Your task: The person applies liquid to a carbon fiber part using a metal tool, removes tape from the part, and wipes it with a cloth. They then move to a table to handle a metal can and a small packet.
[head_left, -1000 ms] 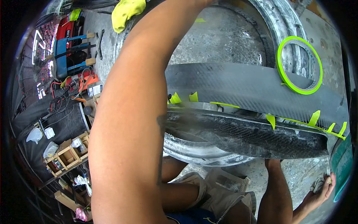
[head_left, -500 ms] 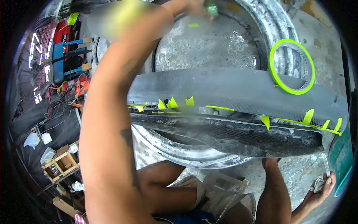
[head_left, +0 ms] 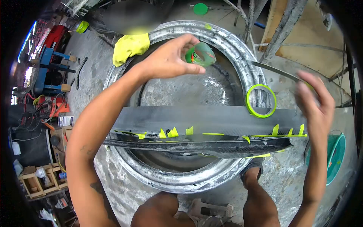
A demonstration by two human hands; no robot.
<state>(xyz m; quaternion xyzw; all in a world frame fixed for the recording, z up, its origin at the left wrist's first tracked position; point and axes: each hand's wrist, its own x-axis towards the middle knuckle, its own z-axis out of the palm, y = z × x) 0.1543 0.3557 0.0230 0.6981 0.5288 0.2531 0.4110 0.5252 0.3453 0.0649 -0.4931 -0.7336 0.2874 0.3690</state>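
My left hand (head_left: 168, 58) is curled around a small translucent green cup (head_left: 205, 54), held above the hole of a whitish, dusty tyre (head_left: 151, 179). In my right hand (head_left: 317, 96), off to the right and a little blurred, is a thin flat strip (head_left: 276, 70) pointing left. A long dark panel (head_left: 211, 117) with a carbon-weave look lies across the tyre, with yellow-green tape tabs along its near edge. Beside that edge runs a narrower black carbon piece (head_left: 211, 146). A yellow-green tape roll (head_left: 248, 102) rests at the panel's far edge.
A yellow cloth or glove (head_left: 130, 49) lies on the tyre's far left. A green bucket (head_left: 332, 162) stands at the right. Far back are a round green lid (head_left: 200, 8) and wooden boards. Tools, cables and a wooden crate (head_left: 38, 179) line the left side.
My left hand has come nearer with the green cup. My right hand has risen from the lower right with the strip; the crumpled cloth no longer shows in it. The view has shifted.
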